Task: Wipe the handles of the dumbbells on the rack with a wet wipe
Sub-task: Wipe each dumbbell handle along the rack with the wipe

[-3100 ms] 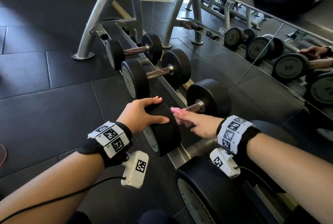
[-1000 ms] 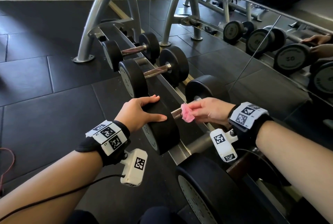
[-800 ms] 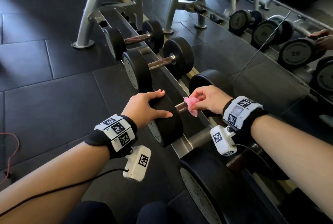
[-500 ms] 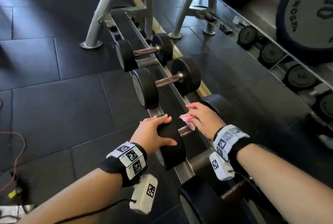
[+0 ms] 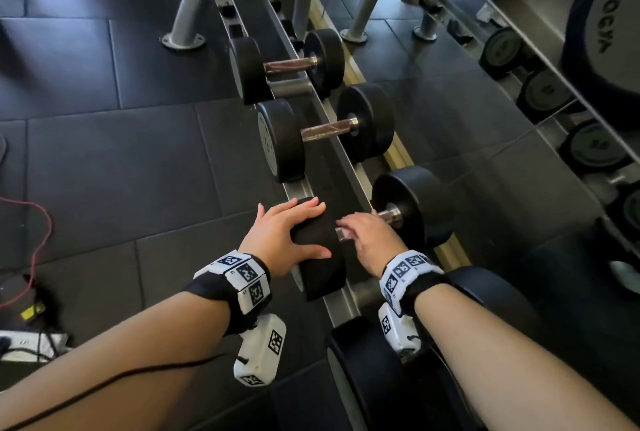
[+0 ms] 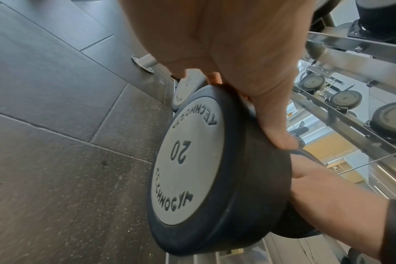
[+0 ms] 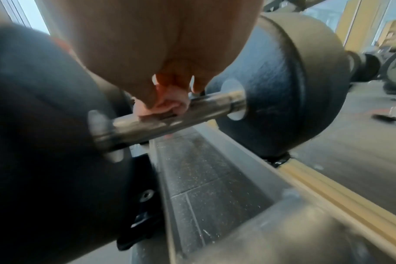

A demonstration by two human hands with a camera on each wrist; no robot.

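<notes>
Pink wet wipe [image 7: 167, 104] bunched under the curled fingers of the right hand [image 5: 369, 240], pressed onto the steel handle [image 7: 170, 121] of the 20 dumbbell [image 6: 215, 160]; in the head view, hidden beneath that hand. Left hand [image 5: 282, 238] spread flat over the top of the near black head of the same dumbbell, fingers straight, thumb lying along the inner edge, gripping nothing. Grey end cap marked 20 facing away from the handle, toward the floor side. Far head [image 5: 410, 208] of the 20 dumbbell just beyond the right hand's fingertips, a short bare stretch of handle showing between them. Resting across the two rails of the rack [image 5: 349, 167], same as its neighbours. Beyond the 20 dumbbell along the rack, a second dumbbell [image 5: 325, 134] and further on a third [image 5: 287, 65], each with a brownish handle. On the near side of the 20 dumbbell, a larger dumbbell head [image 5: 360, 378] partly under the right forearm. Past the rack's far rail, a mirror [image 5: 485, 160] repeating rack and weights. Well away from the 20 dumbbell on the dark floor tiles, a red cable [image 5: 38, 222].
</notes>
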